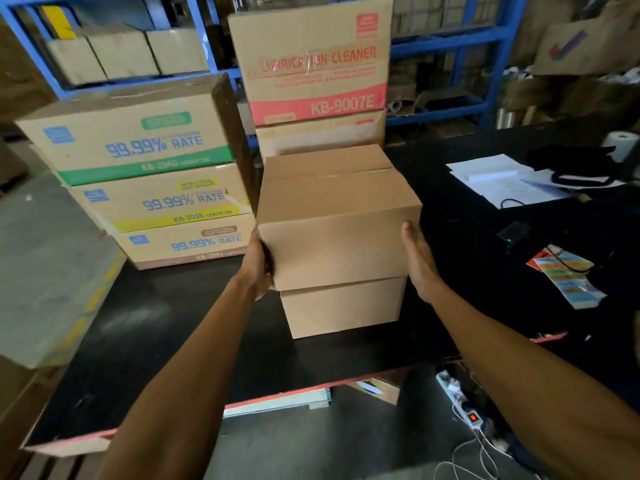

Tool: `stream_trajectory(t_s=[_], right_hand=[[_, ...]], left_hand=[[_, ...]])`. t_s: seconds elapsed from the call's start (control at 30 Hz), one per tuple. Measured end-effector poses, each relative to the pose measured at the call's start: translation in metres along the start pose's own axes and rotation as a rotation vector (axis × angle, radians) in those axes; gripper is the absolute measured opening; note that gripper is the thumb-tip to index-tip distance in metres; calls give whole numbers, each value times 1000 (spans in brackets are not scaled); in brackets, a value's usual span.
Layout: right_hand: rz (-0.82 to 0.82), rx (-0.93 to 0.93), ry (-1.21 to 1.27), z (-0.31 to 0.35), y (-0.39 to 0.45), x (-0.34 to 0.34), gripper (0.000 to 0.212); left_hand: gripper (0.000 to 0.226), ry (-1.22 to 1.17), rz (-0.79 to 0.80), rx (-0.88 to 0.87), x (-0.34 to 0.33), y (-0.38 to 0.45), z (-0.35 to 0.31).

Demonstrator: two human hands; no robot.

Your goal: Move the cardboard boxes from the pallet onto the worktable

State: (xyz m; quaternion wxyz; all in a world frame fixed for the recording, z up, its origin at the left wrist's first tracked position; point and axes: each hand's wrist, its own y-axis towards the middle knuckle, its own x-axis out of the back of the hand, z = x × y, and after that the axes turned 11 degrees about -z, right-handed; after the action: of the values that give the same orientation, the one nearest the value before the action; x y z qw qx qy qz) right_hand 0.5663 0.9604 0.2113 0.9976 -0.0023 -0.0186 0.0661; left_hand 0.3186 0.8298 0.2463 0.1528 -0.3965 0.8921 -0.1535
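Your left hand (257, 265): it is pressed to the left side of the plain top box (337, 216), fingers wrapped round the lower left corner, gripping it.
Your right hand (420, 263): it lies flat along the box's right side with fingers straight; whether it touches the cardboard cannot be told.
Top box: plain brown with a taped seam, it sits on a second plain box (343, 306), overhanging it a little toward you.
Lower box: it stands on the black desk (166, 323), near the middle.
Desk edge: a red strip (277, 396) runs along the near side at 6 o'clock.
Floor: a white power strip (460, 400) with cables lies at 5 o'clock, under the desk edge.
Labels: a strip of coloured stickers (564, 275) lies on the desk at 3 o'clock.
Papers: white sheets (502, 181) lie at 2 o'clock, under a dark cloth item (575, 164).
Printed cartons: a stack of three "99.99% RATE" boxes (156, 181) stands at 10 o'clock.
Cleaner carton: a "LUBRICATION CLEANER" box (311, 64) stands at 12 o'clock atop another, behind the plain pair.
Shelving: blue racks (498, 64) with more cartons stand farthest back.
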Motion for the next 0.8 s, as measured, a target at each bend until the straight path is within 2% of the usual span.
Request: stream_trajectory(t_s=[0.23, 0.5, 0.57, 0.67, 0.8], right_hand=[[-18, 2, 10, -7, 1, 0, 57], [-33, -32, -34, -15, -1, 5, 82], [-20, -51, -56, -15, -3, 6, 77], [-35, -98, -116, -19, -11, 4, 66], [-86, -170, -271, -33, -26, -3, 71]], left_hand=[[49, 72, -16, 26, 4, -2, 5], [52, 119, 4, -1, 3, -6, 10], [54, 120, 15, -9, 3, -8, 12], [62, 120, 18, -9, 6, -9, 18], [84, 151, 18, 16, 19, -12, 29]])
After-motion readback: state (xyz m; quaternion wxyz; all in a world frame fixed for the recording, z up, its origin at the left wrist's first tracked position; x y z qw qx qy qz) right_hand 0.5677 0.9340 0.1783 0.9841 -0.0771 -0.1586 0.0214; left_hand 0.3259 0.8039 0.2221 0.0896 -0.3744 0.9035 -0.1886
